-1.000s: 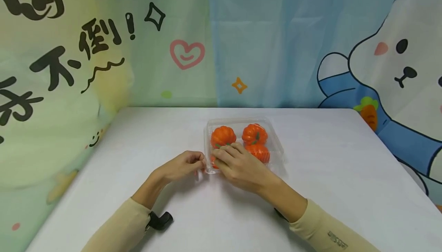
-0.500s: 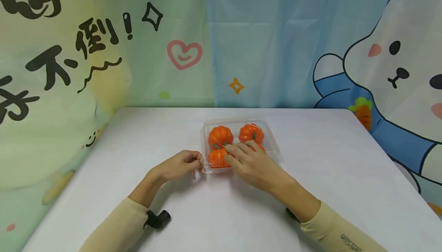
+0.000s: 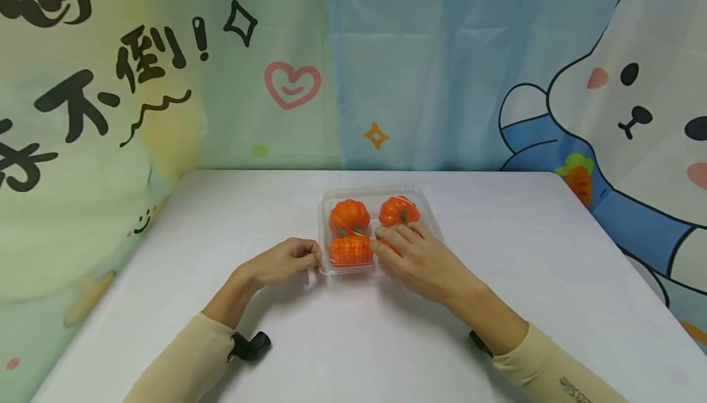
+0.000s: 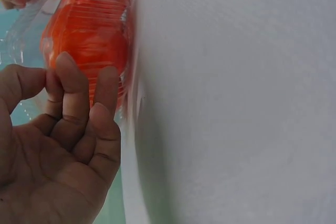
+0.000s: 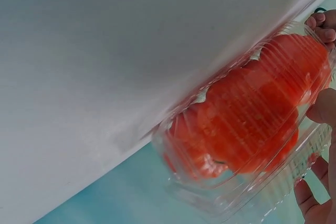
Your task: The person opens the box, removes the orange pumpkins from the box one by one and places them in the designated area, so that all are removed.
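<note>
A clear plastic clamshell box [image 3: 434, 214] holds several orange pumpkins [image 3: 350, 216] with green stems. Ribbed clear plastic lies over the front ones; in the head view I cannot tell whether the lid is fully closed. At the front left corner, my left hand [image 3: 287, 262] pinches the box's edge between thumb and index finger, its other fingers loosely bent in the left wrist view. My right hand [image 3: 420, 262] grips the front edge toward the right with bent fingers and covers most of the front right pumpkin. In the right wrist view, its thumb [image 5: 321, 109] touches the box's side.
The box stands on a white table [image 3: 221, 219], toward its far edge. Behind hangs a printed cloth backdrop [image 3: 414, 72] with a cartoon rabbit. A black wrist camera [image 3: 251, 346] sits at the left cuff.
My right hand has slid rightward along the box's front edge, uncovering the front left pumpkin and covering the front right one. My left hand keeps its place at the corner.
</note>
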